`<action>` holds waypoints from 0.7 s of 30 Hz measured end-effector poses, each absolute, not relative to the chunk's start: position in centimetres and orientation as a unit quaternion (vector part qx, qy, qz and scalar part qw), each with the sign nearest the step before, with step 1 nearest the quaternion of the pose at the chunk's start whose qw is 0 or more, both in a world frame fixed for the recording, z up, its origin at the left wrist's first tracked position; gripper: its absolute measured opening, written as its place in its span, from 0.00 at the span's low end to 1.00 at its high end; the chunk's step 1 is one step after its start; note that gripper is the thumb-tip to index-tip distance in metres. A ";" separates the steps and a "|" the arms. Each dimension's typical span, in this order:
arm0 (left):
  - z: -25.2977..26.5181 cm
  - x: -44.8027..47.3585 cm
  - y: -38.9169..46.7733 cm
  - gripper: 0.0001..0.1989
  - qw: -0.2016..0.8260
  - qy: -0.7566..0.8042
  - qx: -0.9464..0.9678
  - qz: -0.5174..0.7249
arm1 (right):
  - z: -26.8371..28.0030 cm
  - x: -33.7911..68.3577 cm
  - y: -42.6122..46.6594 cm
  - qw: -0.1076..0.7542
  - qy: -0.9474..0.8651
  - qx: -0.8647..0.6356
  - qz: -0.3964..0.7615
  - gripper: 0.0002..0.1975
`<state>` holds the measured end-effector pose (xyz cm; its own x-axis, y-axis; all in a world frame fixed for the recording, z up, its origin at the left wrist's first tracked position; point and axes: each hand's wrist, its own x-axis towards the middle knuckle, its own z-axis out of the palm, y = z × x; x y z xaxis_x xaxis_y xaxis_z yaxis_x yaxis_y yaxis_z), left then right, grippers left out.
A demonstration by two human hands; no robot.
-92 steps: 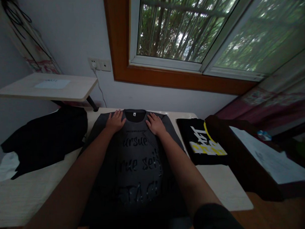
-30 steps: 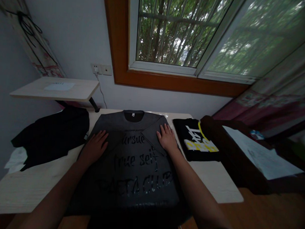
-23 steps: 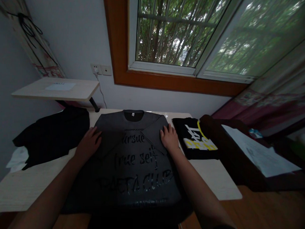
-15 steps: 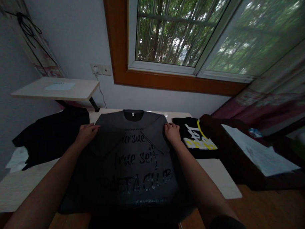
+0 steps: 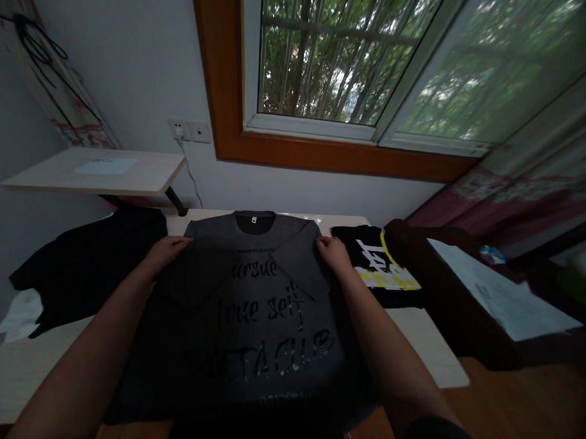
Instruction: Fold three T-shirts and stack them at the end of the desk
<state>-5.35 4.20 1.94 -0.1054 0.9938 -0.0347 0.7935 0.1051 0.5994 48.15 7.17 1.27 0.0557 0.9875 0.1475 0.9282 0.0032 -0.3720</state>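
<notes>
A dark grey T-shirt (image 5: 271, 295) with glossy black lettering lies spread out, its collar toward the window and its hem hanging over the table's near edge. Both sleeves are folded inward across the chest. My left hand (image 5: 169, 248) pinches the shirt's left side just below the shoulder. On the opposite side, my right hand (image 5: 331, 249) has its fingers closed on the fabric near the right shoulder. Beside my right hand sits a folded black T-shirt (image 5: 375, 257) with white and yellow print.
A black garment (image 5: 99, 257) lies heaped on the left, with white cloth (image 5: 23, 312) at its end. Above it stands a raised shelf (image 5: 145, 173) holding a paper. The pale table (image 5: 427, 346) ends at the right by a dark brown seat (image 5: 463, 309) bearing a sheet.
The view has shifted slightly. My right hand's fingers are curled in more at the shirt's edge. The shirt lies nearly the same, both hands still at its shoulders.
</notes>
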 end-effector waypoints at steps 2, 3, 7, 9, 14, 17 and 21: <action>2.1 -5.6 3.9 0.22 0.282 0.706 0.602 0.245 | 1.5 48.3 7.3 0.185 -0.680 -0.703 0.095 0.18; 2.2 -5.7 3.9 0.22 0.290 0.707 0.593 0.254 | 1.6 48.4 7.3 0.185 -0.679 -0.704 0.099 0.18; 2.3 -5.4 4.4 0.19 0.218 0.728 0.598 0.254 | 1.6 48.3 7.9 0.187 -0.676 -0.706 0.097 0.18; 2.2 -5.1 5.2 0.18 0.172 0.733 0.612 0.241 | 1.5 48.2 8.3 0.187 -0.672 -0.710 0.089 0.18; 2.1 -4.8 7.9 0.19 0.134 0.739 0.620 0.228 | 1.5 48.0 9.9 0.187 -0.658 -0.726 0.070 0.18; 2.1 -4.8 9.8 0.20 0.120 0.743 0.618 0.228 | 1.7 47.8 11.1 0.190 -0.650 -0.733 0.059 0.19; 1.9 -4.3 11.7 0.20 0.102 0.747 0.614 0.232 | 2.1 47.4 12.6 0.198 -0.650 -0.732 0.052 0.19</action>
